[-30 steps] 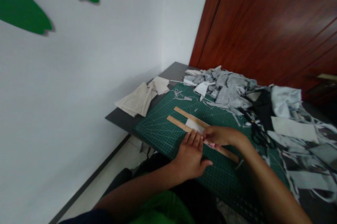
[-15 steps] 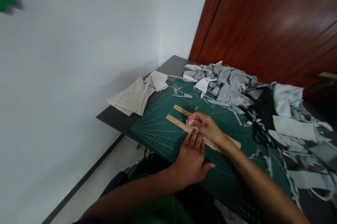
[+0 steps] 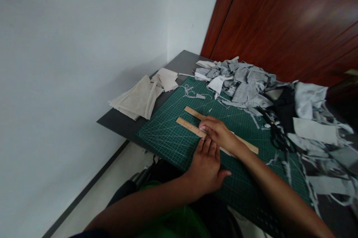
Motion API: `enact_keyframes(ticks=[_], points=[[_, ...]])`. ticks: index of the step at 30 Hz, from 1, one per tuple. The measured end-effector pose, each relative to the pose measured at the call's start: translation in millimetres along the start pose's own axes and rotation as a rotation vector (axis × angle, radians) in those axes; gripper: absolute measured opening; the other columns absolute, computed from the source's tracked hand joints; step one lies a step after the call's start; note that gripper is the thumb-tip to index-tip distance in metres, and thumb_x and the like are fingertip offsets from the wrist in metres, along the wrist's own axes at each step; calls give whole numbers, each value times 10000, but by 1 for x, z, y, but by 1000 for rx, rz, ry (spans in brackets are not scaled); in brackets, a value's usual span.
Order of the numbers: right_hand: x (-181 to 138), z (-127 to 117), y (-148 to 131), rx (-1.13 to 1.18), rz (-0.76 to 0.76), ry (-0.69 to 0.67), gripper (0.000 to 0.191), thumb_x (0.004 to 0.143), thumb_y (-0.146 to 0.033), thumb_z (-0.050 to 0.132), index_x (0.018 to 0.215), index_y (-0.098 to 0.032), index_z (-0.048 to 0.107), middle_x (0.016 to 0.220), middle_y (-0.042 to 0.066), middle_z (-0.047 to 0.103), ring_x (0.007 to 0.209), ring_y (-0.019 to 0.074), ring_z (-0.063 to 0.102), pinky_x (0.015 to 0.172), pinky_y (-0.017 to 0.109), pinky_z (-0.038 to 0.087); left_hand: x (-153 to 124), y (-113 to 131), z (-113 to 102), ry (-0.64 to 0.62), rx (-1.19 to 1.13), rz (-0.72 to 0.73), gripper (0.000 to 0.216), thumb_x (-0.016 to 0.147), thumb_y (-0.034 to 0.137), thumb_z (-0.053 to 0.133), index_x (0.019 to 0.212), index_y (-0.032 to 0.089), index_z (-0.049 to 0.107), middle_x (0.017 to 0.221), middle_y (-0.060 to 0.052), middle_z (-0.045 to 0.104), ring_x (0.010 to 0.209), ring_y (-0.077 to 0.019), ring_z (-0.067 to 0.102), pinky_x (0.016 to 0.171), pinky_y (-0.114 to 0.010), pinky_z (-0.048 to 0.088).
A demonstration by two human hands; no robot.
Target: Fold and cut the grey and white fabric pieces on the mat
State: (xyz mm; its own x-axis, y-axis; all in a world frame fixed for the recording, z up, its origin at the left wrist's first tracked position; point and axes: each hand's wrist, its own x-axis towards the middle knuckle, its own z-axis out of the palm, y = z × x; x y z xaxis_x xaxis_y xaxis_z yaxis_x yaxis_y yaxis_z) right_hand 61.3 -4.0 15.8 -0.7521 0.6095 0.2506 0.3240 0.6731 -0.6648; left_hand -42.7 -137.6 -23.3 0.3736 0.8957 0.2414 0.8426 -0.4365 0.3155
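Note:
Two wooden rulers lie side by side on a green cutting mat [image 3: 165,118]: a near ruler [image 3: 188,125] and a far ruler [image 3: 247,144]. My left hand [image 3: 206,163] lies flat, its fingertips pressing on the near ruler's edge and its thumb spread to the right. Just above those fingertips, my right hand [image 3: 216,130] is closed in a pinch over the rulers. What its fingers hold is hidden; a small pale bit shows near them. Both rulers pass partly beneath my right hand and forearm.
Grey and white fabric scraps [image 3: 246,81] are heaped at the back. Black scissors [image 3: 278,137] rest on the mat's right side. Folded beige cloth [image 3: 137,98] lies at the left, with loose thread [image 3: 190,90] nearby. A white wall [image 3: 84,62] and a wooden door [image 3: 288,21] border the table.
My right hand has lowered slightly toward the near ruler and closed in on my left fingertips. My left hand keeps pressing. The whole view has shifted a little.

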Motion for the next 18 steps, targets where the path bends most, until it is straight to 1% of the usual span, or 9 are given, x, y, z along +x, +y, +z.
enact_keyframes(ticks=[7, 12, 18], points=[[0, -1, -2, -42, -19, -6, 237, 1002, -165, 461, 911, -206, 676, 1003, 87, 639, 927, 225, 627, 834, 358, 507, 0, 0, -2, -4, -5, 5, 848, 963, 682, 430, 1459, -1, 500, 1551, -254, 466, 1531, -398, 285, 1273, -514, 169], [1, -1, -3, -53, -19, -26, 229, 996, -142, 465, 923, -201, 673, 1013, 83, 631, 925, 213, 627, 828, 339, 507, 0, 0, -3, -21, 3, 11, 857, 968, 678, 419, 1449, -26, 503, 1549, -273, 458, 1526, -408, 290, 1275, -512, 169], [0, -1, -2, -57, -51, -28, 222, 981, -98, 477, 921, -203, 664, 1002, 83, 635, 917, 218, 628, 817, 339, 505, 0, 1, -3, -10, 16, 10, 851, 960, 670, 452, 1442, -29, 515, 1537, -274, 472, 1520, -402, 305, 1268, -522, 188]])
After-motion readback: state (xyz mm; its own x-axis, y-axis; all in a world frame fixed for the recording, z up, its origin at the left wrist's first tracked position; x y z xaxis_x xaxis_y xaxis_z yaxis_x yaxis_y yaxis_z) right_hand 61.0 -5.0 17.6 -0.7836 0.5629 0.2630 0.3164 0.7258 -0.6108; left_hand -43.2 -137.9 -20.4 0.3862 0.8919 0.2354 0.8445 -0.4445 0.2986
